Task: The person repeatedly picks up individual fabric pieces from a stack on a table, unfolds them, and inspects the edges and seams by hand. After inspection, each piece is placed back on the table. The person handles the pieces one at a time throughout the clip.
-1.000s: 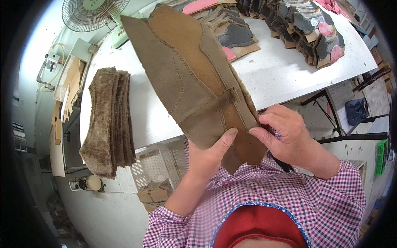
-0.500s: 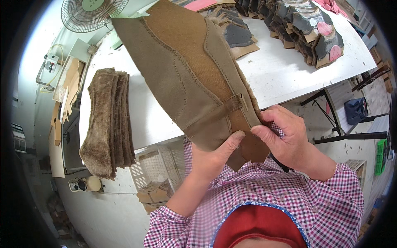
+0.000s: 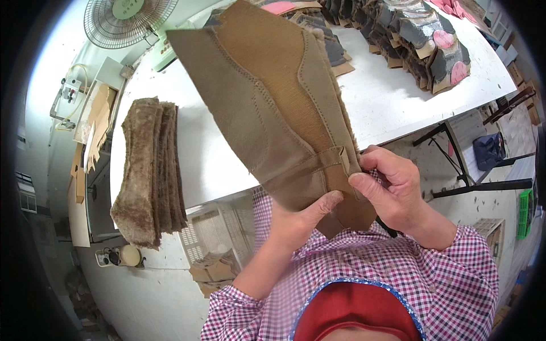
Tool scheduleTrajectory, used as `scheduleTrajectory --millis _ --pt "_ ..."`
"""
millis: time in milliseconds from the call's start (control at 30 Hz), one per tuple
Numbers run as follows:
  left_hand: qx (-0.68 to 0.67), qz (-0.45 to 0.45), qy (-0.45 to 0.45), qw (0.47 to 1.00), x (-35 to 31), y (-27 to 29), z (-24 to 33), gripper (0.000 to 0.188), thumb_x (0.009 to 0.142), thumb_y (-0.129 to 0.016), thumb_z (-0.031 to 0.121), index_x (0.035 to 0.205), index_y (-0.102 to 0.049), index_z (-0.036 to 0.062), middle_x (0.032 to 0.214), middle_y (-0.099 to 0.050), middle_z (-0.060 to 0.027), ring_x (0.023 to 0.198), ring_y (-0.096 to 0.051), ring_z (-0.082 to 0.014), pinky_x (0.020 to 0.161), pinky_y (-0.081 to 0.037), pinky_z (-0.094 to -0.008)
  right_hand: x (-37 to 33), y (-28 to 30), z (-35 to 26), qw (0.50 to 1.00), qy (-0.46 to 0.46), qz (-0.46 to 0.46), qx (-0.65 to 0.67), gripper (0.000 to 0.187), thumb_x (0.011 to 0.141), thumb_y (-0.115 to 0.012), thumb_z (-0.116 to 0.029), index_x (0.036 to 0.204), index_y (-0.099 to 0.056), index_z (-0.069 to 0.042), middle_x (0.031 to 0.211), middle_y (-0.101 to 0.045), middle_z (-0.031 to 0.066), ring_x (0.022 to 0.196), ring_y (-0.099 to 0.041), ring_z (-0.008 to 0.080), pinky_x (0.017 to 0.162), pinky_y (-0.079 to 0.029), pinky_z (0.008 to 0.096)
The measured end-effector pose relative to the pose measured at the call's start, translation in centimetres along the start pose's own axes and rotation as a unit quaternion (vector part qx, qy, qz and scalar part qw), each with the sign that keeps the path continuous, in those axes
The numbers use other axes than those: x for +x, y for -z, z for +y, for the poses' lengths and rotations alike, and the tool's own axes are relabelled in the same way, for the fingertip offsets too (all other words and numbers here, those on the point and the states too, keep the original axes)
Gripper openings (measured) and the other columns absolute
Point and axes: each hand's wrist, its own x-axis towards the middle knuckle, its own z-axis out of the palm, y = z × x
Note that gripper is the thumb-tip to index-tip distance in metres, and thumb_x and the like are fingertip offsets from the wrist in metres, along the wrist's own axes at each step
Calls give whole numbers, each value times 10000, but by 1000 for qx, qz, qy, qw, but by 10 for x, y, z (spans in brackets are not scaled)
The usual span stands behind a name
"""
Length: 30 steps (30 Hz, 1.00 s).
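I hold up a brown boot upper (image 3: 278, 96) with stitched smooth panels, a lighter suede-like strip down its middle and a fuzzy lining showing along its right edge. My left hand (image 3: 301, 221) is closed on its lower left part, thumb on top and fingers hidden beneath. At the lower right edge, near a crosswise strap-like piece, my right hand (image 3: 398, 187) pinches upper and lining between thumb and forefinger. The boot upper is tilted, its wide end over the table and its narrow end towards my chest.
A stack of brown fleece pieces (image 3: 136, 170) lies on the white table (image 3: 387, 113) at left. Grey-and-brown boot parts (image 3: 421, 45) are piled at back right. A fan (image 3: 128, 20) stands back left. Below the front edge is a plastic crate (image 3: 210, 227); a dark bag (image 3: 489, 150) sits at right.
The boot upper has moved slightly to the right and turned a little more upright. My right thumb and forefinger have closed more tightly on its edge. My left hand has shifted slightly right.
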Motion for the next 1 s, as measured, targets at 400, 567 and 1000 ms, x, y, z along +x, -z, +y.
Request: scheduleTrajectory --millis 400,567,1000 --pt "52 -15 14 998 2 -4 -4 468 813 -784 121 1208 -567 -6 1143 -642 -89 1039 -609 -184 885 -510 -322 0 -2 1 994 -49 21 91 84 923 -581 -56 877 -575 14 706 -544 16 619 -452 64 544 -376 222" --pt "50 -17 29 998 3 -9 -6 477 810 -784 118 1217 -566 0 1153 -641 -93 1049 -609 -190 898 -509 -330 3 -6 4 987 -48 55 141 107 941 -577 -72 864 -576 1 697 -525 -28 627 -429 29 539 -358 197" --pt "91 -59 71 992 -7 -17 -17 444 824 -767 109 1210 -575 2 1149 -646 -88 1050 -611 -198 909 -509 -338 31 1 -7 970 -29 146 191 140 924 -590 -98 838 -577 11 713 -536 -24 660 -449 26 573 -393 194"
